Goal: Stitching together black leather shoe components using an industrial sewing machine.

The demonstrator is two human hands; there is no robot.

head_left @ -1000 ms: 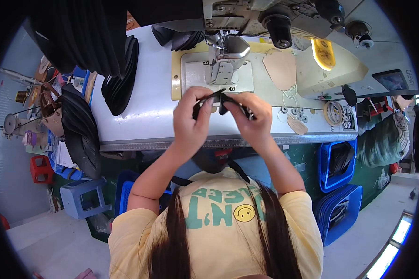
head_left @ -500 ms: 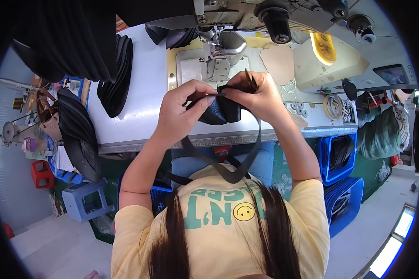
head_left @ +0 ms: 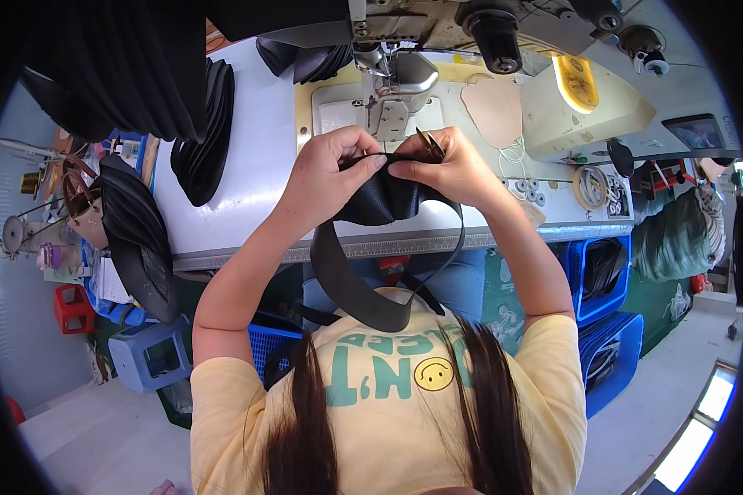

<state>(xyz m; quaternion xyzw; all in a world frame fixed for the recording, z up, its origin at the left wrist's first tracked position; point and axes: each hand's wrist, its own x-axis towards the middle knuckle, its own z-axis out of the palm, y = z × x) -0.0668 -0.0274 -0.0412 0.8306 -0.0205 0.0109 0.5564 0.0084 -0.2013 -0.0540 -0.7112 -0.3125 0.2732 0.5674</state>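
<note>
In front of the sewing machine's needle area (head_left: 390, 115), both my hands pinch the upper edge of a black grained leather piece (head_left: 380, 202). My left hand (head_left: 326, 177) is closed, thumb and fingers on that edge. Close beside it, my right hand (head_left: 454, 169) is closed on the leather too. Dark pointed blades, apparently thread snips (head_left: 429, 144), stick up from the right hand; their handles are hidden. A long dark strip (head_left: 351, 289) hangs in a loop below the leather, over my lap.
Stacks of black curved pieces (head_left: 202, 136) lie on the white table (head_left: 256, 177) at left. A beige panel (head_left: 493, 107), bobbins (head_left: 527, 191) and a tape roll (head_left: 590, 188) lie at right. Blue baskets (head_left: 607, 355) stand below right, a blue stool (head_left: 149, 355) below left.
The leather has been spread and turned between my hands, and its hanging loop has swung left and widened. My hands are slightly closer together. The blades in my right hand have tilted left.
</note>
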